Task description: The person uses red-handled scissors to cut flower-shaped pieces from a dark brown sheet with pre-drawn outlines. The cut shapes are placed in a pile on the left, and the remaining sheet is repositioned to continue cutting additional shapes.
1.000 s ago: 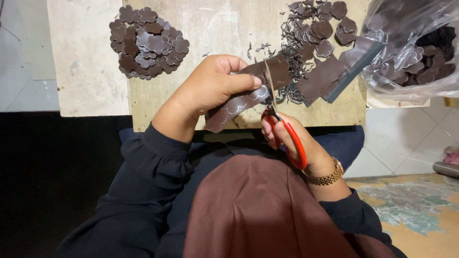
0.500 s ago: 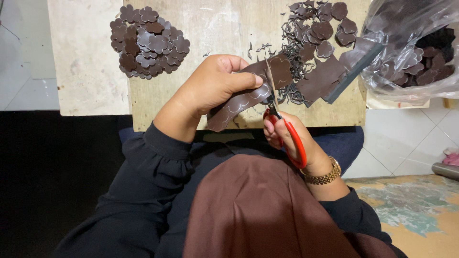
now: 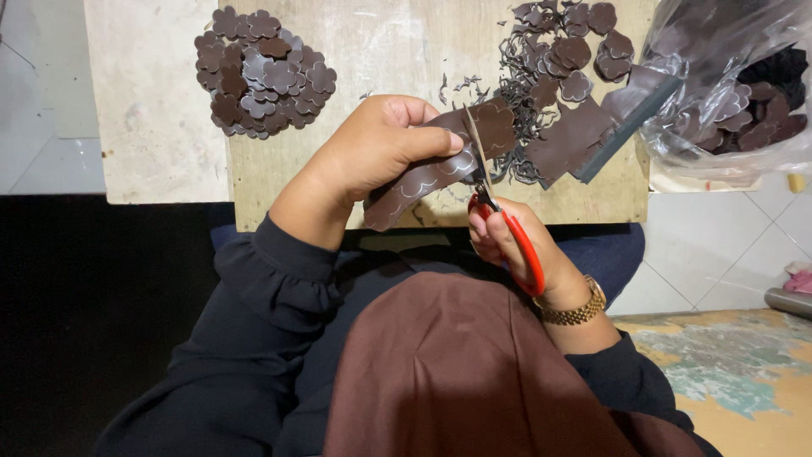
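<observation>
Held just above the near edge of a pale wooden board [image 3: 397,51]: a dark brown strip of thin sheet material marked with pale scalloped outlines [image 3: 423,182]. Gripped at its upper part by the left hand [image 3: 372,156], closed firmly round it, thumb laid flat along the top and fingers curled underneath. Met at its right edge by red-handled scissors with steel blades [image 3: 484,182], blades nearly upright and only narrowly parted. Worked by the right hand [image 3: 516,250], loosely closed through the red loops, a gold-coloured wristwatch [image 3: 579,309] just behind it. Judged to be midway through cutting a scalloped shape out of the strip, along a drawn line. Called next, by that reading, for a slight turn of the strip by the left hand to keep the curved line fed into the blades, with short snips rather than long ones. Further out on the board, at far left, a heap of dark brown flower-shaped cut pieces [image 3: 262,72]; at right, a tangle of thin dark trimmings [image 3: 516,110] beside more brown pieces; beyond the board's right end, a clear plastic bag of dark pieces [image 3: 727,85].
</observation>
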